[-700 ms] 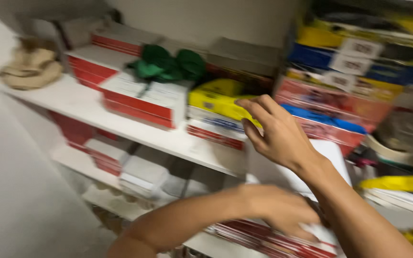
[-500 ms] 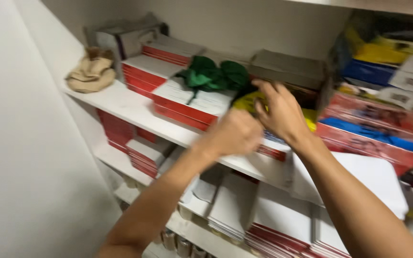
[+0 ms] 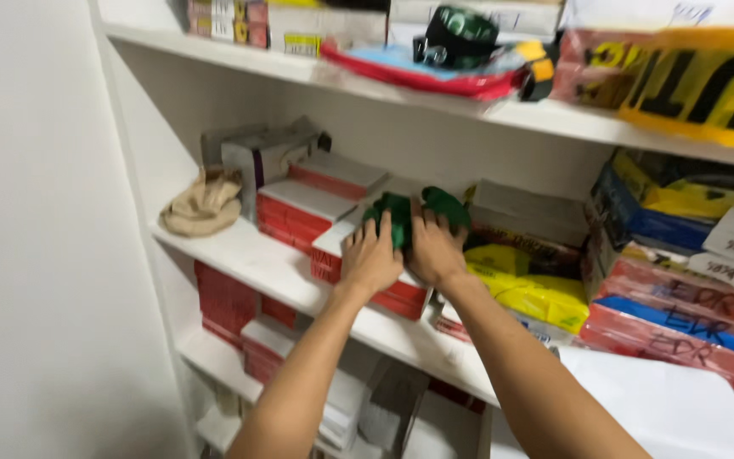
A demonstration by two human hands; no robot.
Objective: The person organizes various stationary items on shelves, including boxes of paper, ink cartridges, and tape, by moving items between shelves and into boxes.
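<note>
A green cloth bundle (image 3: 450, 206) lies on top of a stack of red-and-white boxes (image 3: 333, 246) on the middle shelf (image 3: 256, 268). Both my hands are on it. My left hand (image 3: 371, 257) rests on the box top with its fingers curled onto the bundle's left lump. My right hand (image 3: 433, 249) presses in beside it, fingers closed into the middle of the green cloth. My hands hide the lower part of the bundle.
A beige cloth (image 3: 201, 204) and a grey box (image 3: 265, 153) sit at the shelf's left end. Yellow packets (image 3: 537, 293) and red and blue packs (image 3: 681, 323) fill the right. More boxes are stacked on lower shelves (image 3: 231, 314). A white wall (image 3: 36, 255) stands to the left.
My left hand rose from the lower shelf to the middle one. Both hands moved left from the yellow packet onto the green bundle. The view pulled back and up, showing the top shelf.
</note>
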